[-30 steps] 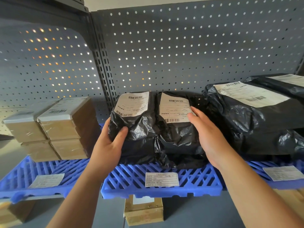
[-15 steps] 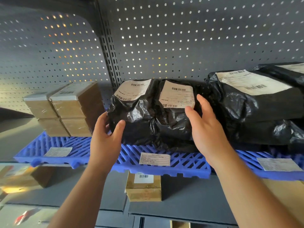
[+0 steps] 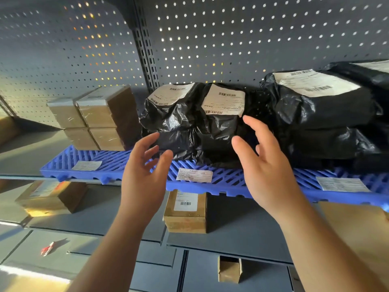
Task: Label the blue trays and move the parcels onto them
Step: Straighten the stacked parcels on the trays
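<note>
Parcels in black plastic sit side by side on the middle tray (image 3: 227,183): the left parcel (image 3: 170,125) and the right parcel (image 3: 219,133) touch, and each has a white barcode slip on top. The left grip (image 3: 144,175) hangs in front of the left parcel's lower edge, fingers loosely spread, holding nothing. The right grip (image 3: 271,171) is raised before the right parcel, palm turned inward, fingers straight and apart, also empty. Whether any fingertip touches the plastic cannot be told. The middle label (image 3: 194,175) lies on the tray's front edge, between the two grips. The right tray (image 3: 305,180) bears the right label (image 3: 342,183) and a black stack (image 3: 320,114) of bigger parcels. The left tray (image 3: 63,163), with the left label (image 3: 86,165), carries brown boxes (image 3: 101,119), two on two. On the shelf below, a box (image 3: 185,211) with a barcode stands under the middle tray.
</note>
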A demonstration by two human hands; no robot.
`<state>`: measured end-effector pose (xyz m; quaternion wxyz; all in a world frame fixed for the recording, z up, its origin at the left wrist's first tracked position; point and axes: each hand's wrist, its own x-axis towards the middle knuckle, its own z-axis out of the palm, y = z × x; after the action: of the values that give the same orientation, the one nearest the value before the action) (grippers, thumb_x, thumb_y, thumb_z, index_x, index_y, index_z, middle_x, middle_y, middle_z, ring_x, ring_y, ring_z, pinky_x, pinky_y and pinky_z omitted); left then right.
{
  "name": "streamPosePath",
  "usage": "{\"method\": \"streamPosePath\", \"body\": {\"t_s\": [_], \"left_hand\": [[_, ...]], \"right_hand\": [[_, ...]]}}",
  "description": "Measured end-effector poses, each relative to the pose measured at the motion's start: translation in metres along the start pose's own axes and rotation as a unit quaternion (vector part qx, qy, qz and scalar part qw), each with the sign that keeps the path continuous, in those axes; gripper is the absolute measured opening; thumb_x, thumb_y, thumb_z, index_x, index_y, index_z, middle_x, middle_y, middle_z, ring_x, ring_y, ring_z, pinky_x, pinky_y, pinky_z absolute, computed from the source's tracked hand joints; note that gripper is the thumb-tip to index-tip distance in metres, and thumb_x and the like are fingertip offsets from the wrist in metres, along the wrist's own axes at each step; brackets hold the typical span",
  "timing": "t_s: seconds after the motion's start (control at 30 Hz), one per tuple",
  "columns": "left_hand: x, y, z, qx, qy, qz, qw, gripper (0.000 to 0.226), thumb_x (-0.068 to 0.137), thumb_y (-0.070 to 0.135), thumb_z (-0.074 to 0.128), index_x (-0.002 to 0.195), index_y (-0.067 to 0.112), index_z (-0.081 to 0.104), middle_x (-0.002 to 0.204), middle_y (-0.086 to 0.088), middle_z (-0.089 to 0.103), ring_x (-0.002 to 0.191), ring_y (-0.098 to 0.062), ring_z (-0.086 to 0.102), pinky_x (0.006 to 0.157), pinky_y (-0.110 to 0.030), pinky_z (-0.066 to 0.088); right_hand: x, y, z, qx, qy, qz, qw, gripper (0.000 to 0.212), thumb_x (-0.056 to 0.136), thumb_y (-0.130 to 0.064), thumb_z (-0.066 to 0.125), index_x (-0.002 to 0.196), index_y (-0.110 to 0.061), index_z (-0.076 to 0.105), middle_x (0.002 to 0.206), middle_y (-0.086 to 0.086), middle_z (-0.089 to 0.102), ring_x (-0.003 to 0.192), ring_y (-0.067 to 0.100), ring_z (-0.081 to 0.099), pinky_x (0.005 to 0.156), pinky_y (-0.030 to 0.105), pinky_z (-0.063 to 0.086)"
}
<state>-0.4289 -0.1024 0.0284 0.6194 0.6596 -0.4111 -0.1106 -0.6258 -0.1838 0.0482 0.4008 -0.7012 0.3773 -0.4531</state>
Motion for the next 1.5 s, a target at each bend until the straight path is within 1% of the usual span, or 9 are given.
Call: {"method": "streamPosePath", "body": {"t_s": [0.1, 0.2, 0.3, 0.43, 0.57, 0.8, 1.1, 1.3, 1.5], "left_hand": [[-0.012, 0.012, 0.003, -0.029, -0.022, 0.029, 0.999, 0.03, 0.097, 0.023, 0.064, 0.124, 0.037, 0.061, 0.113, 0.019, 0.07, 0.114, 0.006, 0.061, 0.089, -0.025, 0.051], [-0.022, 0.019, 0.005, -0.045, -0.05, 0.057, 0.996, 0.029, 0.097, 0.021, 0.063, 0.123, 0.035, 0.062, 0.114, 0.016, 0.069, 0.116, 0.001, 0.062, 0.091, -0.028, 0.052], [-0.029, 0.026, 0.007, -0.061, -0.086, 0.058, 0.993, 0.03, 0.097, 0.023, 0.064, 0.123, 0.036, 0.061, 0.114, 0.016, 0.069, 0.116, 0.0, 0.062, 0.09, -0.029, 0.054], [-0.042, 0.032, 0.013, -0.09, -0.119, 0.059, 0.987, 0.03, 0.097, 0.022, 0.065, 0.124, 0.035, 0.061, 0.115, 0.018, 0.068, 0.115, 0.0, 0.062, 0.089, -0.024, 0.053], [-0.058, 0.032, 0.02, -0.097, -0.15, 0.052, 0.983, 0.031, 0.097, 0.024, 0.064, 0.125, 0.035, 0.062, 0.116, 0.016, 0.068, 0.116, 0.001, 0.061, 0.091, -0.029, 0.054], [-0.071, 0.046, 0.04, -0.108, -0.174, 0.062, 0.977, 0.03, 0.097, 0.022, 0.064, 0.125, 0.033, 0.062, 0.116, 0.017, 0.068, 0.116, -0.002, 0.062, 0.092, -0.031, 0.054], [-0.054, 0.087, 0.108, -0.097, -0.161, 0.103, 0.977, 0.03, 0.098, 0.022, 0.063, 0.126, 0.032, 0.061, 0.123, 0.026, 0.064, 0.115, 0.001, 0.062, 0.09, -0.015, 0.049], [-0.032, 0.116, 0.159, -0.092, -0.109, 0.124, 0.982, 0.028, 0.099, 0.019, 0.062, 0.126, 0.027, 0.062, 0.124, 0.019, 0.066, 0.111, 0.004, 0.063, 0.083, -0.005, 0.045], [-0.031, 0.125, 0.194, -0.072, -0.076, 0.119, 0.987, 0.029, 0.098, 0.021, 0.064, 0.127, 0.028, 0.062, 0.116, 0.02, 0.068, 0.113, 0.002, 0.063, 0.086, -0.009, 0.046]], "right_hand": [[-0.013, -0.004, -0.005, -0.01, 0.015, -0.01, 1.0, 0.051, 0.097, -0.048, 0.05, 0.147, -0.045, 0.037, 0.134, -0.038, 0.037, 0.113, -0.035, 0.028, 0.087, -0.005, 0.025], [-0.028, -0.013, -0.007, -0.025, 0.027, -0.009, 0.999, 0.051, 0.098, -0.047, 0.049, 0.148, -0.043, 0.037, 0.146, -0.026, 0.038, 0.126, -0.023, 0.032, 0.093, 0.006, 0.026], [-0.045, -0.024, -0.012, -0.042, 0.033, 0.008, 0.999, 0.051, 0.099, -0.045, 0.05, 0.148, -0.043, 0.038, 0.144, -0.028, 0.038, 0.134, -0.011, 0.034, 0.1, 0.01, 0.025], [-0.068, -0.029, -0.02, -0.059, 0.057, 0.023, 0.996, 0.049, 0.098, -0.045, 0.05, 0.147, -0.043, 0.039, 0.148, -0.026, 0.04, 0.136, -0.011, 0.033, 0.111, 0.021, 0.028], [-0.088, -0.025, -0.027, -0.062, 0.089, 0.033, 0.994, 0.049, 0.097, -0.048, 0.054, 0.144, -0.042, 0.042, 0.147, -0.024, 0.043, 0.137, -0.009, 0.035, 0.115, 0.029, 0.031], [-0.096, -0.025, -0.063, -0.079, 0.13, 0.016, 0.988, 0.048, 0.098, -0.046, 0.052, 0.145, -0.04, 0.042, 0.145, -0.022, 0.043, 0.135, -0.009, 0.036, 0.11, 0.024, 0.031], [-0.061, -0.018, -0.14, -0.126, 0.166, -0.069, 0.976, 0.05, 0.096, -0.04, 0.052, 0.145, -0.032, 0.045, 0.139, -0.021, 0.044, 0.127, -0.017, 0.036, 0.093, -0.004, 0.024], [-0.023, -0.011, -0.221, -0.179, 0.225, -0.146, 0.947, 0.05, 0.095, -0.041, 0.052, 0.141, -0.023, 0.049, 0.135, -0.014, 0.047, 0.128, -0.008, 0.04, 0.103, 0.003, 0.025], [0.011, 0.008, -0.267, -0.197, 0.233, -0.168, 0.937, 0.046, 0.097, -0.037, 0.056, 0.139, -0.02, 0.05, 0.128, -0.014, 0.044, 0.121, -0.007, 0.039, 0.101, 0.004, 0.024]]}}
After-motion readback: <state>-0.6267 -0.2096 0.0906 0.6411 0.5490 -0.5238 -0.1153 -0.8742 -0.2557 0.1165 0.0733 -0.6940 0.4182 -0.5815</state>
